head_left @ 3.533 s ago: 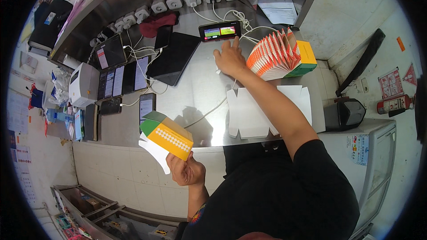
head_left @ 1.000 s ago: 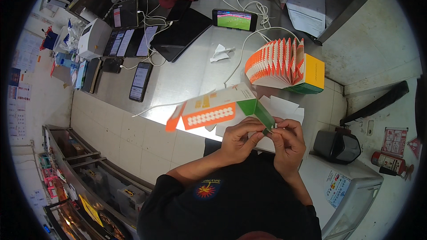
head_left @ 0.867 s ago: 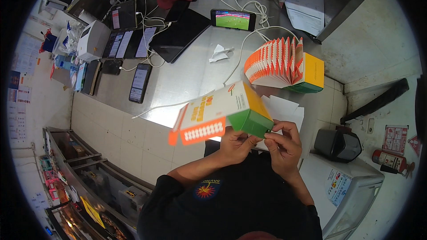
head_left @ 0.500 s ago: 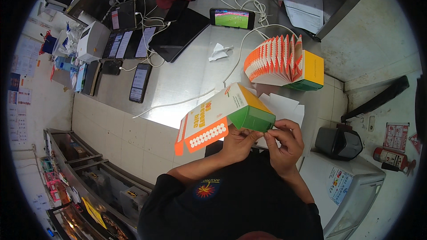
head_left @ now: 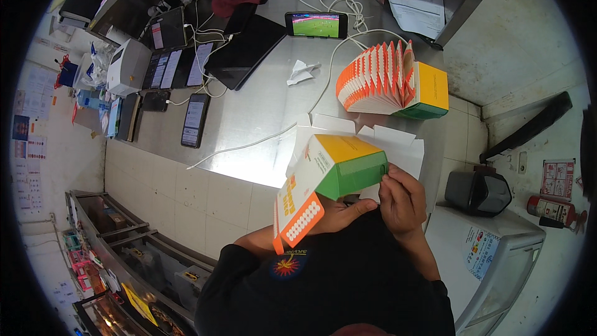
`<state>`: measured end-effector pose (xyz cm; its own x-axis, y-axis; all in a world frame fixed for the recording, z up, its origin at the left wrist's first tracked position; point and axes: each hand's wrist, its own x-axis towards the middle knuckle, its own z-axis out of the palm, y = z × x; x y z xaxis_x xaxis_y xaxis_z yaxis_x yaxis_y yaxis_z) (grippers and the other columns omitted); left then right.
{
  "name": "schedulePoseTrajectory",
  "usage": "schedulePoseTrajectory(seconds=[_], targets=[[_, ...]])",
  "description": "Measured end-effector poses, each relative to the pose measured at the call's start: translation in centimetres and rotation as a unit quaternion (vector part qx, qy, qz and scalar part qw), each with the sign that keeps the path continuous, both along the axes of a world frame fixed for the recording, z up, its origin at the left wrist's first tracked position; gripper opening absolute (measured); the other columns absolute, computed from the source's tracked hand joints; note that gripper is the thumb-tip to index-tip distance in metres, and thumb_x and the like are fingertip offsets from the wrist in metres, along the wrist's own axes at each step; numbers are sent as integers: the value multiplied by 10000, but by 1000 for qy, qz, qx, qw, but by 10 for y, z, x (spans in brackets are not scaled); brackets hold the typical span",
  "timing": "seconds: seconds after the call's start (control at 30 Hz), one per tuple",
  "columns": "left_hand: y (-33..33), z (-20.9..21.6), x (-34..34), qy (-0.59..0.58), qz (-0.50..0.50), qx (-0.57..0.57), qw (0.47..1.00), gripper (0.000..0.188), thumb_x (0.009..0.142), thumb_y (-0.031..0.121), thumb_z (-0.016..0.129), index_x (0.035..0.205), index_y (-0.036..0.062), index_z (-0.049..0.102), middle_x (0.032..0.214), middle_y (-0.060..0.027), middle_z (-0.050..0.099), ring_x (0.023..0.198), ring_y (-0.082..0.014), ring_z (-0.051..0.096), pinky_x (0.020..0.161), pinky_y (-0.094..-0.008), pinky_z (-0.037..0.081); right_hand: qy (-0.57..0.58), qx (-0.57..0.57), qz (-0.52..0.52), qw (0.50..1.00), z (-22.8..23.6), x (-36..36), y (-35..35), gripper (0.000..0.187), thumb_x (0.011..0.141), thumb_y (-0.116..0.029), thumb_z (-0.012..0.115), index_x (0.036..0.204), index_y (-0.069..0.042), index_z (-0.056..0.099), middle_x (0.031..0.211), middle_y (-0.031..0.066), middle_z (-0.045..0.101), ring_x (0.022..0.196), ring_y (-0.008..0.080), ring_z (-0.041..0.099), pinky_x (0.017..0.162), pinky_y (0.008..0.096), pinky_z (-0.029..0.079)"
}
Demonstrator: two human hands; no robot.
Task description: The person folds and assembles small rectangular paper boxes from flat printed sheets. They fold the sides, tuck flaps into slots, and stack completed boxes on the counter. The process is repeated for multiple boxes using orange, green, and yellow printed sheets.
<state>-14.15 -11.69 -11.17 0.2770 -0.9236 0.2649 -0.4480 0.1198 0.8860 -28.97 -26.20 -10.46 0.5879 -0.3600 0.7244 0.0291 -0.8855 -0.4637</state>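
A partly folded cardboard food box (head_left: 353,179), with green, yellow, cream and orange sides, is held tilted over the near edge of the counter. My left hand (head_left: 346,215) supports it from below; its thumb shows under the green side, while the other fingers are hidden behind the cardboard. At the box's right corner, the fingers of my right hand (head_left: 401,202) pinch the edge of the green side. Flat white cardboard pieces (head_left: 398,144) lie on the counter just beyond it. Farther right, a fanned row of nested boxes (head_left: 376,81) of similar colours rests on its side.
On the steel counter (head_left: 249,127) are a phone (head_left: 316,25) playing a football match, another phone (head_left: 195,119), a crumpled paper (head_left: 303,72), a black tablet (head_left: 245,53) and white cables. A white printer (head_left: 127,67) stands left. Right of me are a white freezer (head_left: 491,255) and a dark bin (head_left: 479,191).
The box has turned and shifted right, its orange flap swinging nearer to my body. My left hand has slid farther beneath it. My right fingers have moved up along the green side's corner.
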Motion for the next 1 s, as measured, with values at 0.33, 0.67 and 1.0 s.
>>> schedulePoseTrajectory(seconds=[0.33,0.67,1.0], targets=[[-12,-21,-26,377,86,-142,911,313,1072,29,758,1371,-27,684,1278,-103,765,1145,-153,731,956,-320,599,9,-48,46,998,-1,4,-2,253,939,30,818,1174,45,724,1342,274,695,1105,420,782,875,431,699],[-9,11,-7,391,97,-137,905,553,1217,439,378,1549,29,545,1439,-111,699,1323,-262,689,1100,-422,562,29,0,74,997,-12,-6,-7,424,849,32,881,1140,-9,575,1509,356,618,1201,449,734,916,471,656],[8,12,-3,9,169,75,983,493,1146,398,636,1507,64,597,1415,-168,693,1278,-338,686,1106,-458,523,24,-63,27,997,3,-12,2,406,879,33,803,1244,-62,651,1332,201,755,1192,452,722,941,499,644]])
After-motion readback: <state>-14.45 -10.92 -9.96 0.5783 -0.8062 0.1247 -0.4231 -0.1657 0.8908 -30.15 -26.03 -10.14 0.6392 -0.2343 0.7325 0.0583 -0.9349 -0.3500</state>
